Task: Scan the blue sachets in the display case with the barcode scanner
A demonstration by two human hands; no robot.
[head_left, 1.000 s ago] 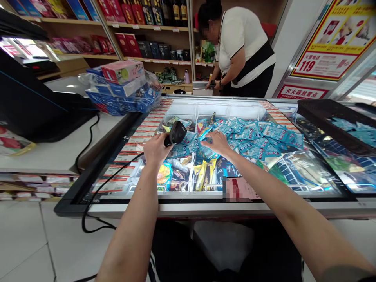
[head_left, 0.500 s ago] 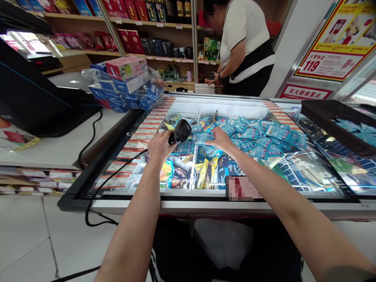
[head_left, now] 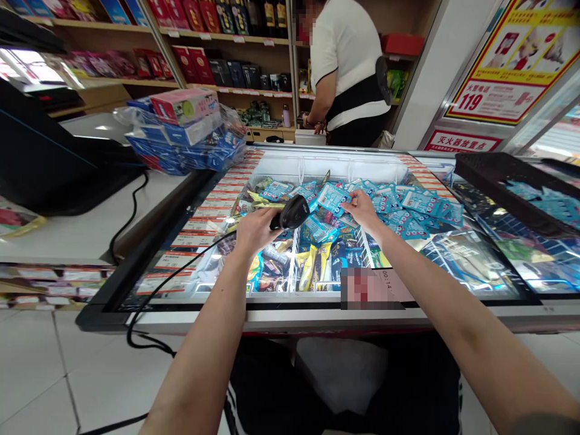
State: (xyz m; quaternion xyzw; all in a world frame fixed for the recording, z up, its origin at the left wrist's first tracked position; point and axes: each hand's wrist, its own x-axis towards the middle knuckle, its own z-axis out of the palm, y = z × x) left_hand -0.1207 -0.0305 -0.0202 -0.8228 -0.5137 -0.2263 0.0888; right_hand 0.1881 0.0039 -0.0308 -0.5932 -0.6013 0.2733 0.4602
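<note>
Fingers of our right hand [head_left: 362, 211] pinch a blue packet [head_left: 332, 197], just right of the scanner [head_left: 293, 212] gripped in our left hand [head_left: 256, 231].

Packets [head_left: 408, 208] heaped in freezer [head_left: 317, 314], counter [head_left: 67, 235] left, tray [head_left: 507, 181] right, shelves [head_left: 226, 66] seemingly behind.

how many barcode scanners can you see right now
1. The black barcode scanner is in the left hand, over the freezer, near the blue packet in the right hand.

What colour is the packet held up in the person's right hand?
Light blue packet, pinched by the right hand; seen in the head view.
</note>
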